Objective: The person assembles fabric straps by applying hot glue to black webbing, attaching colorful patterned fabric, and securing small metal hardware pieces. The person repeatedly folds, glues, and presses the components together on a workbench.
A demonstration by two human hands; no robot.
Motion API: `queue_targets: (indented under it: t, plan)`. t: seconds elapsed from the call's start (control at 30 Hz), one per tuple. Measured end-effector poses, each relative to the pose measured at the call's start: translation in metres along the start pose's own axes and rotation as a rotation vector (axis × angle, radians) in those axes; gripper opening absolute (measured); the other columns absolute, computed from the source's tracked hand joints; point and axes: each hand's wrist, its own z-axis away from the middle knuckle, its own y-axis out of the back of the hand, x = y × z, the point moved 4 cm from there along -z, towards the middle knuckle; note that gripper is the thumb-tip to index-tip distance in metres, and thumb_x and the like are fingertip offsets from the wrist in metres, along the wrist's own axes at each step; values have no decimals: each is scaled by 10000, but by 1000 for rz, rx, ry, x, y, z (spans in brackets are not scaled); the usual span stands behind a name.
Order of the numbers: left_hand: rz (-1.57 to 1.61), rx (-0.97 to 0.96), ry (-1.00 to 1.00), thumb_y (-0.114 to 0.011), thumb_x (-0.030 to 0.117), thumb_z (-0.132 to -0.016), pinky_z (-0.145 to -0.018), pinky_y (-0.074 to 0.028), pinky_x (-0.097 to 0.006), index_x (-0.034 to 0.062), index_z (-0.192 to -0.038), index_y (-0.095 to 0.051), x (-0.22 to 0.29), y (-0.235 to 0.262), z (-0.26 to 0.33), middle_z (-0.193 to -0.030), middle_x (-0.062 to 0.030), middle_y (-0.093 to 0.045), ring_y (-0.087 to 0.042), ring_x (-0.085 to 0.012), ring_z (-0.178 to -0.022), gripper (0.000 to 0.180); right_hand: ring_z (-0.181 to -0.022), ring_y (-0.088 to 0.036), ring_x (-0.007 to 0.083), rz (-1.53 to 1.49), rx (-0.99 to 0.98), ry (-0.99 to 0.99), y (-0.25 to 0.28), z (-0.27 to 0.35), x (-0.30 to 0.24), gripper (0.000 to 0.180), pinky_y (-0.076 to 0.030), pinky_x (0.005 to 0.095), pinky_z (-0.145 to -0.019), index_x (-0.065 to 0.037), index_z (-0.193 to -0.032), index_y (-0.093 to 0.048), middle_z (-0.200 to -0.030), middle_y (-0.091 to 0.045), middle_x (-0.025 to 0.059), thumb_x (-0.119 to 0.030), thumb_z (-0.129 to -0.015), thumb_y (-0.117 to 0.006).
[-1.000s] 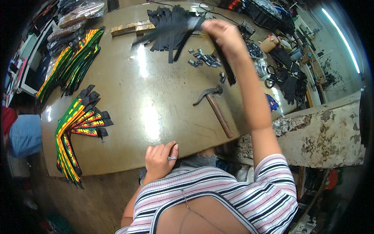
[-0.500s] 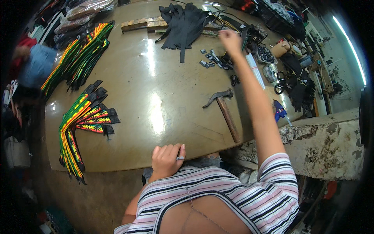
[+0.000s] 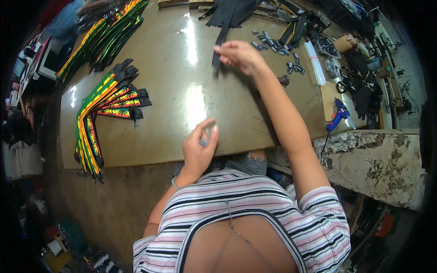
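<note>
My right hand (image 3: 241,55) pinches a black fabric strip (image 3: 215,62) near its free end, above the table. The strip leads back to a pile of black strips (image 3: 230,16) at the far side. Nearer the front edge, my left hand (image 3: 198,152) curls around a small grey piece (image 3: 204,142), too covered to name surely. Beyond my right forearm lie several small dark metal clips (image 3: 274,44), with a second little group (image 3: 296,66) closer in. Only the head end of a hammer (image 3: 284,80) shows beside that forearm, which hides the rest.
Green, yellow and red patterned straps (image 3: 93,109) with black ends lie at the left, and a longer bundle (image 3: 111,38) behind them. On the right are white sticks (image 3: 315,63), black scissors (image 3: 344,79), a blue glue gun (image 3: 337,116) and black gloves (image 3: 366,93).
My right hand has come left and nearer from the clips and now grips a strip. My left hand has lifted over the table with its fingers loosened. The view has shifted.
</note>
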Motion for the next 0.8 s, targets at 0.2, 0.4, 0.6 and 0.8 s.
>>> queue_targets:
  t: [0.2,0.4,0.6,0.8]
  plan:
    - [283,-102,237,-701,223,-940,-562,-381,-213,3,-975,-715,-9,16,-30,-694,51,-578,-455,-26,-644,222,-562,-624,73,-247,-223,-236,-50,108,63,189,-501,170,-495,-34,-920,-625,-732,-665,38,-143,-869,-771]
    - [-11,-208,160,-734,225,-881,-572,-407,-282,73,-848,-741,0,18,-4,-667,-55,-632,-558,-129,-583,156,-497,-479,9,-120,-553,-336,-56,117,56,160,-387,154,-434,-47,-907,-673,-671,-594,-35,-183,-891,-755]
    - [-545,-87,-320,-785,305,-802,-813,-322,-383,157,-786,-705,13,13,12,-756,-7,-549,-525,-223,-781,170,-637,-634,45,292,-318,48,-6,8,12,212,-482,161,-524,-47,-929,-686,-766,-676,37,-230,-869,-776]
    - [-542,-97,-333,-783,326,-798,-819,-273,-380,258,-967,-767,8,9,19,-770,21,-445,-462,-175,-791,182,-667,-655,190,845,-5,571,7,-67,2,272,-509,343,-618,8,-884,-728,-695,-681,121,-254,-827,-774]
